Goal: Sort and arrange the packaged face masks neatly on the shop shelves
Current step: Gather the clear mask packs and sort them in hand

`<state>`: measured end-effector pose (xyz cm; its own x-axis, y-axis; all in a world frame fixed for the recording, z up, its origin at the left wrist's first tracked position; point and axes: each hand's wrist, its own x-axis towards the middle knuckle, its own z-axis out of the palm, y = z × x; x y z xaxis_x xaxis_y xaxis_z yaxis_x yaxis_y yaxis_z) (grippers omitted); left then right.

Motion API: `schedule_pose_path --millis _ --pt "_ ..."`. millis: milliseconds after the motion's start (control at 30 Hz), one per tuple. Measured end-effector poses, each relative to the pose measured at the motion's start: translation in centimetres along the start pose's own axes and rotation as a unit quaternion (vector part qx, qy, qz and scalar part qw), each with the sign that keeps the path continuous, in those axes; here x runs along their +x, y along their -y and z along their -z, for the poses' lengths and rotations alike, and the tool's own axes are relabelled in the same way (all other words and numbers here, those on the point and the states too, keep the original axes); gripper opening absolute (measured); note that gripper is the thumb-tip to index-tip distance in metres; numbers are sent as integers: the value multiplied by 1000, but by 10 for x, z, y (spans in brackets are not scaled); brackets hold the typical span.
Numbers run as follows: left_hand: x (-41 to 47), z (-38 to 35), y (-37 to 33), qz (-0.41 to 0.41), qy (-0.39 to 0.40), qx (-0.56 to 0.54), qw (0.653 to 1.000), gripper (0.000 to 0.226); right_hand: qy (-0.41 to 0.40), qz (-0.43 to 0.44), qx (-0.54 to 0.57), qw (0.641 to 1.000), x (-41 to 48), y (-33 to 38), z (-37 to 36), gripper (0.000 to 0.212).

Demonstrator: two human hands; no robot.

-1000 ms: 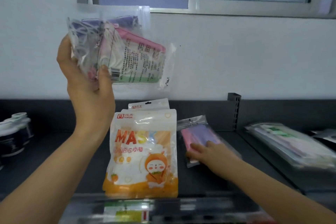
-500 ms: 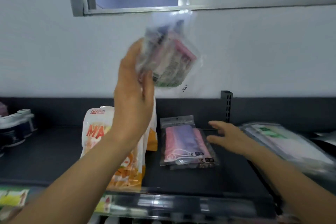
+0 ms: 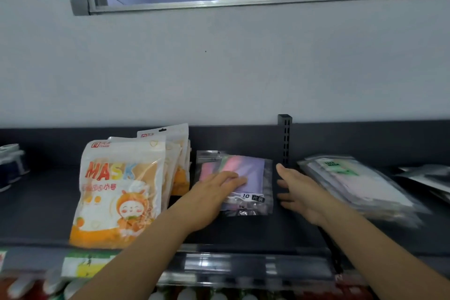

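A small stack of clear packs with pink and purple masks [image 3: 246, 173] lies flat on the dark shelf [image 3: 43, 204], in the middle. My left hand [image 3: 214, 192] rests on top of the stack with straight fingers. My right hand [image 3: 299, 192] is open just to the right of the stack, palm facing it, apart from it. To the left, orange-and-white "MASK" bags [image 3: 117, 190] stand upright in a row. Flat clear mask packs [image 3: 353, 182] are piled on the shelf section at the right.
A slotted black upright [image 3: 285, 139] divides the two shelf sections behind my right hand. Dark round items [image 3: 12, 165] sit at the far left. A clear price rail [image 3: 243, 268] runs along the shelf's front edge, with goods below it.
My left hand came down from the air and laid the clear pack it held onto the pink and purple stack. My right hand stayed open beside the stack.
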<state>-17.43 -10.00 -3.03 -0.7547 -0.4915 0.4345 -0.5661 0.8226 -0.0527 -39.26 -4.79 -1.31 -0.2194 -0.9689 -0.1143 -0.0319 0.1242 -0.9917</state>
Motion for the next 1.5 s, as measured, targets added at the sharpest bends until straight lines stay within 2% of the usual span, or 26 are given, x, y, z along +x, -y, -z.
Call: schedule_pose_path --millis 67,133,200,267,333,500,600,733,867,933,1067,1167,1233,1333,1500 --pt "1 0 2 32 23 -3 999 66 20 -2 -3 1000 7 2 -11 45" --pt "0 0 -2 71 33 -19 997 61 32 -1 -5 999 12 4 -22 39" --pt "-2 0 -7 120 51 -37 991 70 46 10 -14 999 13 7 -32 30" --pt "-5 -1 -11 177 72 -66 979 83 65 34 -27 997 18 11 -41 45" --pt "-8 -4 -12 215 58 -81 972 87 61 45 -49 996 23 14 -50 62" --pt "-9 -12 -7 258 17 -83 963 94 32 7 -16 999 35 14 -66 62" --pt "-6 -8 -6 260 28 -49 964 97 10 -30 59 998 36 12 -66 69" --pt "-4 1 -5 262 74 -18 962 101 64 -42 107 991 33 10 -60 42" --pt "6 13 -13 196 103 144 964 99 93 -31 110 989 29 11 -58 44" --pt "11 15 -14 152 101 178 967 97 90 -28 83 992 28 11 -59 53" --pt "11 14 -14 99 105 187 972 104 69 -14 30 997 30 6 -54 91" --pt "11 14 -20 90 97 172 976 102 57 -21 40 997 36 4 -49 95" --pt "9 12 -20 109 106 160 975 97 70 -34 81 994 37 2 -51 86" --pt "4 6 -12 152 98 125 976 94 71 -4 77 995 26 3 -57 53" --pt "3 1 -6 155 81 93 980 100 63 7 92 994 12 5 -58 50"
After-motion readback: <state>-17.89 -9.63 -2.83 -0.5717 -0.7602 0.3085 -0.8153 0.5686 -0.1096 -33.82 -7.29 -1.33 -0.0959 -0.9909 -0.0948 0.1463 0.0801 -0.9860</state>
